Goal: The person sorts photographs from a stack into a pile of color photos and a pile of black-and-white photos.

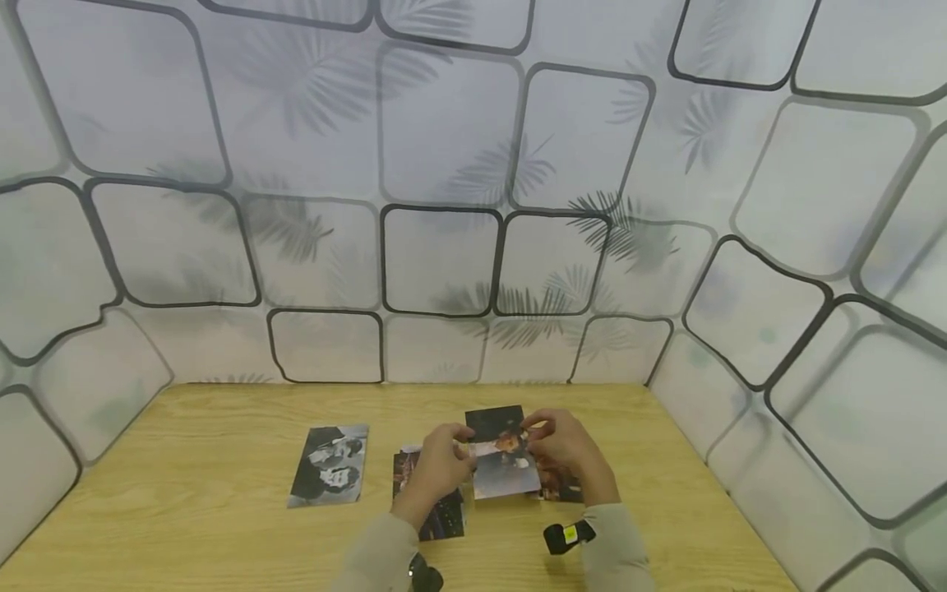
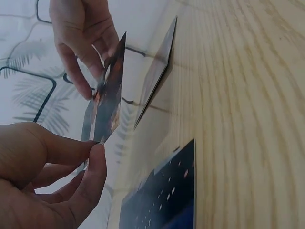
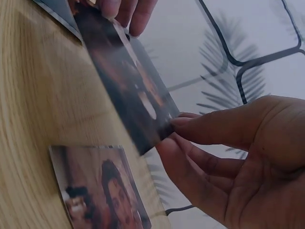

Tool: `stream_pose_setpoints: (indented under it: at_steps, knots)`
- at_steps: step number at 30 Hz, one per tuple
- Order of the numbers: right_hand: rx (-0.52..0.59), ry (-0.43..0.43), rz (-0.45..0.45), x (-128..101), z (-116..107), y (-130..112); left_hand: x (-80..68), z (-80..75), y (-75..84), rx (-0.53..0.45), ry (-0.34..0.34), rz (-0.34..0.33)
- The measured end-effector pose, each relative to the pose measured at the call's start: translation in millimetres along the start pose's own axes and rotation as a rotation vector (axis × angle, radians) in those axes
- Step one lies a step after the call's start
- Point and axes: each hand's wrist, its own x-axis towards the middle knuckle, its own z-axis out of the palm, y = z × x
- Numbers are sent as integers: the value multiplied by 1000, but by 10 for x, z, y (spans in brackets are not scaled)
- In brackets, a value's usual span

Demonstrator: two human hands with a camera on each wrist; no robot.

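Observation:
A dark photo print (image 1: 505, 452) is held up off the table between both hands. My left hand (image 1: 446, 462) pinches its left edge between thumb and fingers, as the left wrist view shows at the print (image 2: 108, 95). On the opposite edge, my right hand (image 1: 565, 444) pinches the print (image 3: 131, 78) with thumb and fingertips. Below the left forearm lies a group of dark photos (image 1: 446, 522), partly covered by that arm. Another photo with a dark-haired person (image 3: 107, 191) rests on the table under the right hand, mostly hidden in the head view.
A black-and-white photo (image 1: 330, 466) lies apart on the left of the wooden table (image 1: 222, 460). Patterned fabric walls (image 1: 444, 263) rise behind the table and at both sides. A dark strap with a yellow mark (image 1: 570, 536) sits at the right wrist.

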Motion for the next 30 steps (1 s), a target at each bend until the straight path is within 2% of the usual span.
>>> stream_pose_setpoints:
  at_steps: [10,19,25,30]
  knots:
    - [-95,32,13,-5,-187,105,89,235,98,61,-19,37]
    - [-80,69,89,11,-302,252,184,478,96,159,-2,102]
    - [-102,103,122,11,-389,327,275,611,113,176,2,156]
    - [-119,110,152,18,-412,401,292,714,91,174,-6,134]
